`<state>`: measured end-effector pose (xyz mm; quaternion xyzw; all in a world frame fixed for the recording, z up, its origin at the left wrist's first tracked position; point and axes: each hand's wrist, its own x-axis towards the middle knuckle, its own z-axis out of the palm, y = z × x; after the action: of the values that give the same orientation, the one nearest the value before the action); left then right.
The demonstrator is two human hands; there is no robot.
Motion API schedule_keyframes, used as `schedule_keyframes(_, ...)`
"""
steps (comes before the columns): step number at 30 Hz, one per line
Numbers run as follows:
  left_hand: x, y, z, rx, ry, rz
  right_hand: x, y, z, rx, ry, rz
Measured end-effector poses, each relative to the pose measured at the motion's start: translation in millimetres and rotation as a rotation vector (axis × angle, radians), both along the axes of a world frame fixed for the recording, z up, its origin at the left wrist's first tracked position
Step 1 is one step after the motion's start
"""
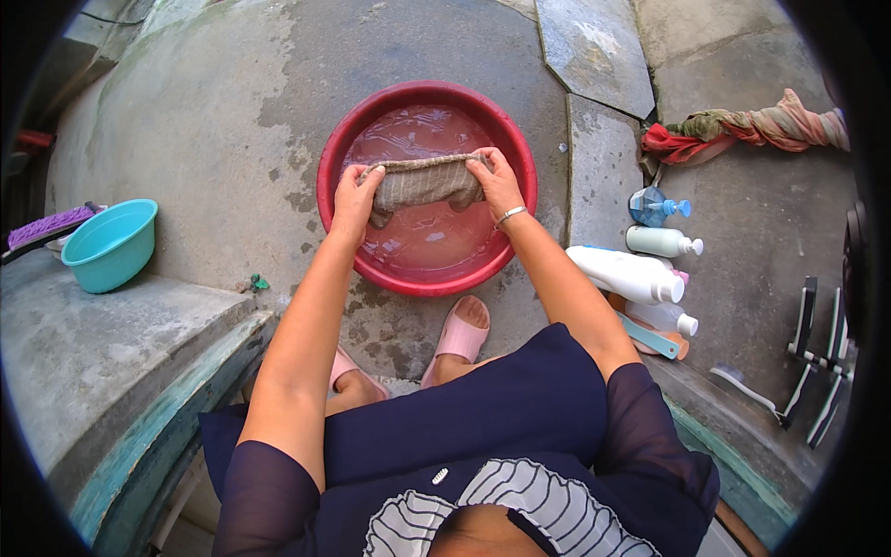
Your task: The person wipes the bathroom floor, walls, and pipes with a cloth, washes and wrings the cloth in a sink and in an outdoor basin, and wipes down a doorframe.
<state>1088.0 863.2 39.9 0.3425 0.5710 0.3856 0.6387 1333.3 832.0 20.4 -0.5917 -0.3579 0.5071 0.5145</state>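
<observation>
A wet, grey-brown striped cloth [428, 182] is stretched between my two hands above a red plastic basin [426, 284]. My left hand [356, 198] pinches its upper left corner, thumb on top. At the upper right corner my right hand [498, 182] grips the same edge; a silver bracelet circles that wrist. The cloth's lower folds hang down over cloudy water [435, 237] in the basin. From this angle I cannot tell whether they touch the water.
A turquoise plastic basin [111, 244] stands on the left concrete ledge beside a purple-bristled brush [49, 226]. Several bottles, including a white one [619, 273] and a blue pump bottle [651, 207], line the right side. Twisted cloth [752, 129] lies beyond them. Pink slippers [463, 334] are near the basin.
</observation>
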Motion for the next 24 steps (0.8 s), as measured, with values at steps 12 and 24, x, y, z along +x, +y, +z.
schedule_keyframes(12,-9.8,-12.8,-27.1,-0.075,0.303,-0.123,-3.4,-4.6,-1.7,-0.182,-0.536,0.029)
schedule_keyframes(24,6.8,-37.4,7.7,0.375,0.89,-0.605,-25.4,-23.2,21.5,-0.087,-0.993,0.426)
